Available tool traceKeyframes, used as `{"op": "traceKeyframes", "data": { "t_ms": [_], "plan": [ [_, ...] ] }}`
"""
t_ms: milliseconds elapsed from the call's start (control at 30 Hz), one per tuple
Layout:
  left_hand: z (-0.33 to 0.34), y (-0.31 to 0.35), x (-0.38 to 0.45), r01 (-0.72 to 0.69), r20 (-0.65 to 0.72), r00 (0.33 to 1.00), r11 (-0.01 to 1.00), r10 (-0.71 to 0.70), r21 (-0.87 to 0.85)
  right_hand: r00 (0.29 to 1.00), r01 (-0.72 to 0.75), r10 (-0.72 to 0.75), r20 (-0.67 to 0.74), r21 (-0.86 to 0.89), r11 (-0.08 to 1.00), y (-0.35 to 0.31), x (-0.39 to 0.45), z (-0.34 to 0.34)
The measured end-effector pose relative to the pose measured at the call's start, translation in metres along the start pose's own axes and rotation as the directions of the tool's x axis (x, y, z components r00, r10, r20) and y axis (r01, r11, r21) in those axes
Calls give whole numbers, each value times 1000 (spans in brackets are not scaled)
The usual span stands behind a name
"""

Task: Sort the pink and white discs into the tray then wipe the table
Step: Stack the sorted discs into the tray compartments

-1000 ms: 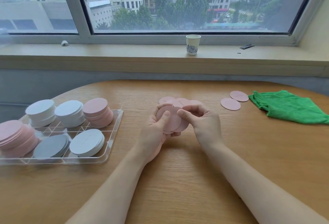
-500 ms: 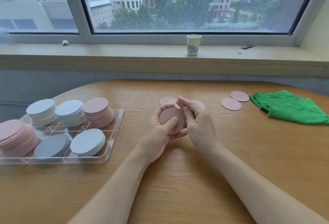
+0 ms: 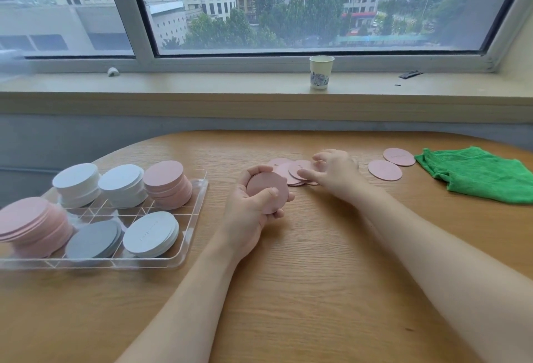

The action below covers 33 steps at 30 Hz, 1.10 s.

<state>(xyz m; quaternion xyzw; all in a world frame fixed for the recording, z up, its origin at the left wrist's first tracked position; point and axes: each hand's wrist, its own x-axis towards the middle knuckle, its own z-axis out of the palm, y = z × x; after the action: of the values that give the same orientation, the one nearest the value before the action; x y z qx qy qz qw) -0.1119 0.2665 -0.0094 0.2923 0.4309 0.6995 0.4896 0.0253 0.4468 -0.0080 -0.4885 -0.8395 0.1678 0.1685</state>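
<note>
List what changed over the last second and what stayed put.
The right hand let go of the pink stack and reached forward to the loose pink discs on the table, fingers now on them. The left hand keeps gripping the stack alone. The tray, the two separate pink discs and the green cloth stayed put.

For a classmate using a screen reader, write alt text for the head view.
Left hand holds a stack of pink discs while the right hand reaches onto loose pink discs on the table. A tray of pink and white stacks sits left; a green cloth lies right.
</note>
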Motion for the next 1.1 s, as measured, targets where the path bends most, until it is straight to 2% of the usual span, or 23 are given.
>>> {"op": "traceKeyframes", "data": {
  "t_ms": [67, 167, 233, 367, 433, 500, 567, 600, 633, 700, 867, 1000, 1100],
  "plan": [
    [0, -1, 1, 10, 2, 1000, 1000, -10, 13, 998, -41, 41, 46, -9, 999, -3, 6, 3],
    [0, -1, 1, 12, 7, 1000, 999, -13, 29, 998, -63, 65, -14, 105, 992, -3, 5, 2],
    [0, -2, 1, 8, 6, 1000, 999, -9, 37, 995, -13, 34, -89, 228, 974, -1, 1, 2],
    [0, -3, 1, -12, 1, 1000, 1000, 12, 23, 984, 39, 60, -167, 536, 843, 2, -16, -4],
    [1, -2, 1, -27, -13, 1000, 1000, 27, 6, 980, 33, 108, -165, 675, 737, 2, -25, -11],
    [2, -1, 1, -38, -32, 999, 999, 38, -9, 982, 30, 138, -131, 822, 569, 1, -37, -22],
    [4, 1, 2, -38, -62, 997, 999, 37, -15, 994, 5, 101, -43, 938, 348, -2, -52, -31],
    [5, 2, 1, -36, -72, 997, 999, 36, -9, 998, -19, 58, 4, 964, 265, -5, -60, -34],
    [6, 2, 1, -32, -73, 997, 999, 32, 2, 999, -38, 11, 37, 972, 231, -9, -67, -34],
    [7, 1, 0, -29, -50, 998, 999, 30, 14, 997, -41, -58, 59, 961, 275, -19, -78, -30],
    [8, 0, -5, -45, 14, 999, 998, 44, 50, 994, 91, -105, -37, 819, 566, -38, -86, -12],
    [3, -3, -5, -40, 64, 997, 997, 36, 70, 989, 136, -125, -75, 779, 612, -38, -84, -4],
    [3, 0, -4, -36, 56, 998, 997, 33, 62, 993, 117, -63, -101, 735, 668, -32, -74, -7]
  ]
}}
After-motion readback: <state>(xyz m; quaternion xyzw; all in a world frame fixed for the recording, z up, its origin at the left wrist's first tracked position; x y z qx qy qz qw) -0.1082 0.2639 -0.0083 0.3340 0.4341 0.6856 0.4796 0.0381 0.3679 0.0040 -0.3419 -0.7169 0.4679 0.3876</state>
